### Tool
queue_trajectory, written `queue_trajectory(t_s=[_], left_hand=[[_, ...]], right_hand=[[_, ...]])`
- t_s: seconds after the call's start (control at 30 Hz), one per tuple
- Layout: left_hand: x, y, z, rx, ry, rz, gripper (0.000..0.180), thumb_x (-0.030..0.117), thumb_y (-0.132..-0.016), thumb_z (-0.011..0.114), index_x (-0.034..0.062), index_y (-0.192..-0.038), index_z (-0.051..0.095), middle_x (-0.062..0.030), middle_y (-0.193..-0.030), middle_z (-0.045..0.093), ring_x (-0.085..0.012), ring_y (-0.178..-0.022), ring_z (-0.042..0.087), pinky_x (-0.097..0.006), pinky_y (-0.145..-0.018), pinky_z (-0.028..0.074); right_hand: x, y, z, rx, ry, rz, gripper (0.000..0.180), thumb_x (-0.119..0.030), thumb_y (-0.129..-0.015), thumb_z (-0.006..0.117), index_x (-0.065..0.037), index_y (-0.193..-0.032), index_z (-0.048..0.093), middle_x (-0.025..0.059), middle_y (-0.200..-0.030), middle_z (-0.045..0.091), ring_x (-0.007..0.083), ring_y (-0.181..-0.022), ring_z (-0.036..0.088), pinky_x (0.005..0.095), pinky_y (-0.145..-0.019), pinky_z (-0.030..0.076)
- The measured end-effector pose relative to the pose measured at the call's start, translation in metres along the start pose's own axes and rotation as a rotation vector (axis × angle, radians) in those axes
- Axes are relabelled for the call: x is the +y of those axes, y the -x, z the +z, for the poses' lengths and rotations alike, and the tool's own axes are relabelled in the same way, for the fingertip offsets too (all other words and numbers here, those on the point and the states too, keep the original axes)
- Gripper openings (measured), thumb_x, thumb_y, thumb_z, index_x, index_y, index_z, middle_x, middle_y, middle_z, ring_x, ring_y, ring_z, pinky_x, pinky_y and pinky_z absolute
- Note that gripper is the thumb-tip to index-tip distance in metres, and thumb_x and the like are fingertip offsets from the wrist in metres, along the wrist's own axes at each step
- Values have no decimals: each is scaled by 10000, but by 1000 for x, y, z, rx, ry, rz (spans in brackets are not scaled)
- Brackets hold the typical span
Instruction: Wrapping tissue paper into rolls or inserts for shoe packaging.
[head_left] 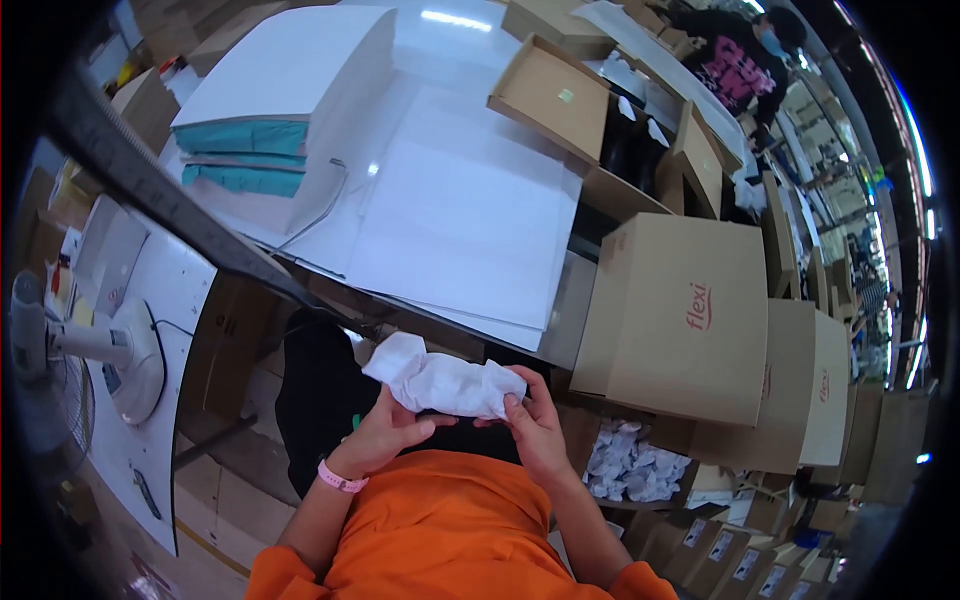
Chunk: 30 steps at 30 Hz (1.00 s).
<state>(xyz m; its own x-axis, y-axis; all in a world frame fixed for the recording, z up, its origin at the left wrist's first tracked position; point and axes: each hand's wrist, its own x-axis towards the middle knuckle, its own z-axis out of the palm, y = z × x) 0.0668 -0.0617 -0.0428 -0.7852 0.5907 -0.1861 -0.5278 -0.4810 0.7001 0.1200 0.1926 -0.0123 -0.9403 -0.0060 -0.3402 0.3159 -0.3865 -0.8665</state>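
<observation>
While in both hands [392, 430] [535, 425], paper bundle [450, 382] near box [579, 424] of crumpled paper [636, 464].

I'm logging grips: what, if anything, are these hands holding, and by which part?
A crumpled white bundle: the right hand grips its right end; the left hand is at its lower left side, that contact partly hidden.

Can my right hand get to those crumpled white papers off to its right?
Probably yes: the crumpled white papers look uncovered and near the right hand, with nothing apparent between, though that hand holds the white paper bundle.
</observation>
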Motion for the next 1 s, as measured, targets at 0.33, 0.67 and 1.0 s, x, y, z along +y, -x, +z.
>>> queue_trajectory(t_s=[0.33, 0.67, 1.0], left_hand=[[13, -25, 8, 359, 349, 12, 481, 291, -1243, 454, 182, -1711, 449, -28, -1515, 640, -215, -1373, 641, -441, -1170, 548], [-16, -32, -1, 363, 432, -119, 565, 521, -1229, 347, 80, -1443, 628, -82, -1174, 721, -245, -1104, 701, -421, -1037, 566], [5, -21, 20, 285, 200, 50, 613, 498, -1246, 366, 49, -1658, 424, -91, -1534, 595, -187, -1413, 590, -376, -1191, 492]], right_hand=[[26, 20, -5, -340, 58, 237, 284, -245, -1159, 490, -44, -1043, 652, 183, -1481, 665, 275, -1385, 629, 382, -1189, 436], [22, 8, 41, -74, 297, 67, 425, -169, -1149, 671, -66, -1517, 483, 161, -1571, 600, 235, -1334, 655, 389, -1131, 541], [14, -8, 72, 50, 528, -7, 960, -287, -914, 966, -40, -1631, 377, 189, -1474, 603, 301, -1338, 650, 426, -1096, 565]])
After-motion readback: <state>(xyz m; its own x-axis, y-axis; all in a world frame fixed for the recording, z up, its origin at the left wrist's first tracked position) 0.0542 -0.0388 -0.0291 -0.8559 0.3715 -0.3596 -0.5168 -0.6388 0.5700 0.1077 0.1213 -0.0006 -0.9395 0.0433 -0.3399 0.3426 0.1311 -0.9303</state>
